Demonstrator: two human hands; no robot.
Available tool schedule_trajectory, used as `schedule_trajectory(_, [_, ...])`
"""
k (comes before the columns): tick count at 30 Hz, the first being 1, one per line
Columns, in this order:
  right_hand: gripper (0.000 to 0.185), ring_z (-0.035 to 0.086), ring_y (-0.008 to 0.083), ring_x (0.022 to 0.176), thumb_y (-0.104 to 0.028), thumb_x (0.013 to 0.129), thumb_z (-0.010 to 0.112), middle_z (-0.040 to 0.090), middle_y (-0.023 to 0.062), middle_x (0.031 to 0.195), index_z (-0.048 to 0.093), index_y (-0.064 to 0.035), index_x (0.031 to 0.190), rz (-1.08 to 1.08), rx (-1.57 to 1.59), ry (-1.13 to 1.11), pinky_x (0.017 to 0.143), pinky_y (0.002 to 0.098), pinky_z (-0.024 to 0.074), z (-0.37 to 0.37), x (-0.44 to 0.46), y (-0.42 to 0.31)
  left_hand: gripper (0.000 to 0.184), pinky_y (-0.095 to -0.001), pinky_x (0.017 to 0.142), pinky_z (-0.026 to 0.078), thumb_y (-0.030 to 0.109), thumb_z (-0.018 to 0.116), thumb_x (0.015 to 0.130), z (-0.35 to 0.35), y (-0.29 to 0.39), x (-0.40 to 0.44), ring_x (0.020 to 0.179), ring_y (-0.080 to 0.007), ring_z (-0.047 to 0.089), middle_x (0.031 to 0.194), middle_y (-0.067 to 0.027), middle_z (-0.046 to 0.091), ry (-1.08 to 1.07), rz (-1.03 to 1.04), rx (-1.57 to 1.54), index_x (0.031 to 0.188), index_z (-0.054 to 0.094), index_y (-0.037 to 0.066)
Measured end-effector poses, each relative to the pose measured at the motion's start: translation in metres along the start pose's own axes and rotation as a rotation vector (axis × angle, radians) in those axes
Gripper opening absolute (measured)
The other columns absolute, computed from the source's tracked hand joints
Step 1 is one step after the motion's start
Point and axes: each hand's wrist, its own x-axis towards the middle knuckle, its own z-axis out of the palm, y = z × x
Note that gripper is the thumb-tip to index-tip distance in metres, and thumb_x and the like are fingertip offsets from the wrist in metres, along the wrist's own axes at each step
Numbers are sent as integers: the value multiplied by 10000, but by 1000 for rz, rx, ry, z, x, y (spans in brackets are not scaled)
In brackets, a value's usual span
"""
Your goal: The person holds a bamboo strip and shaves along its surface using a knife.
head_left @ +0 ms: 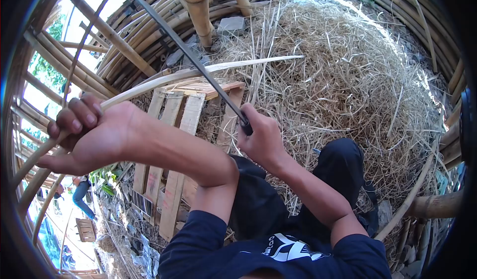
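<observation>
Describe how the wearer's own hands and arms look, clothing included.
The left hand and right hand are both ungloved, with no watch or bracelet showing. Both arms are bare to above the elbow, where short dark navy sleeves begin. They belong to a T-shirt with a white print on the chest.

We are wearing a dark navy T-shirt (223,259) with short, plain sleeves (196,234); a bold white print (293,249) and small white lettering (269,245) are showing on its front, above black trousers (256,194).
</observation>
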Motion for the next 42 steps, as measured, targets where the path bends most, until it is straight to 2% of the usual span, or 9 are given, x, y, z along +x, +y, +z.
schedule_trajectory(11, [222,585,399,659,-26,741,562,571,183,689,456,-58,933,-28,-65,-63,558,484,443,-14,2,-16,482,-197,361,170,561,308,941,3,4,-4,375,-51,197,499,53,295,-54,-7,-17,723,430,149])
schedule_trajectory(17, [137,596,373,596,12,752,568,548,189,623,489,-13,862,232,-64,21,514,400,430,-29,2,16,481,-203,364,150,558,311,940,5,4,-5,382,-48,184,500,55,280,-70,14,-7,720,428,146])
schedule_trajectory(18, [221,577,415,632,-14,731,569,547,207,608,493,-50,935,229,-20,-3,549,490,424,-32,3,12,481,-203,363,147,553,306,944,6,6,-7,388,-52,185,506,54,290,-74,-7,-74,723,433,145])
schedule_trajectory(21, [238,571,419,646,-17,711,577,545,209,619,487,-48,929,63,-11,-87,568,501,420,-36,5,-14,504,-204,378,140,578,375,914,11,11,-11,379,-55,173,481,60,279,-81,-35,-79,663,430,144])
schedule_trajectory(25, [220,562,429,652,-19,702,580,547,214,633,472,-39,892,58,-70,-132,569,505,413,-41,6,-7,500,-200,356,173,572,317,932,-15,5,9,392,-54,202,507,59,286,-404,-148,-320,715,461,144])
schedule_trajectory(29, [151,568,408,621,4,724,568,545,225,638,505,0,861,177,-78,-59,542,400,436,-50,3,19,528,-191,350,187,612,327,907,-23,-3,17,388,-41,206,509,69,286,-539,-202,-466,725,484,142])
schedule_trajectory(33, [148,559,414,623,23,723,564,545,227,645,498,7,855,138,17,-80,543,396,435,-57,4,-7,542,-182,368,207,659,402,851,-23,-1,16,396,-25,210,517,77,283,-680,-308,-724,714,472,139])
schedule_trajectory(37, [145,560,414,614,25,728,564,537,222,635,486,-3,846,44,-22,-135,535,397,427,-56,3,-17,519,-188,381,184,643,468,833,-27,6,16,398,-31,183,503,83,264,-725,-342,-762,676,402,153])
schedule_trajectory(42, [152,560,409,642,17,736,562,551,227,674,498,2,873,261,-93,-66,559,378,438,-53,1,28,484,-192,392,159,597,499,852,-32,8,17,404,-17,162,479,91,228,-653,-346,-717,661,365,174])
